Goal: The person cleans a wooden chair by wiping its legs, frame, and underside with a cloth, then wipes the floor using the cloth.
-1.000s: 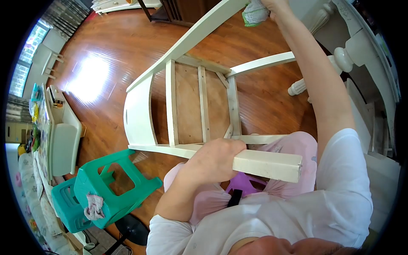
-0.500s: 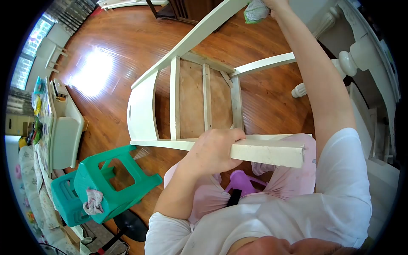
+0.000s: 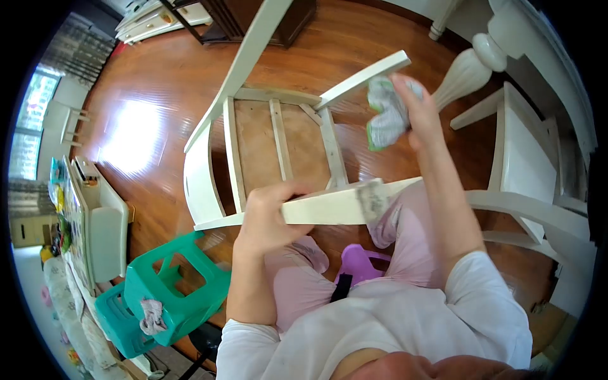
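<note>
A white wooden chair lies tipped over in front of me, the brown underside of its seat facing up toward me. My left hand is wrapped around one of its legs, whose scuffed end points to the right. In my right hand is a grey-white cloth with a green edge. That hand is raised beside the tip of another chair leg, and I cannot tell whether the cloth touches it.
Green plastic stools stand at my left, a crumpled cloth lying on top. A purple plastic seat is between my legs. Another white chair and a turned table leg are at the right. A dark cabinet stands beyond.
My right hand has come down and nearer with the cloth, away from the far chair leg at the top. The chair is turned slightly, my left hand still gripping its leg. My view has shifted.
</note>
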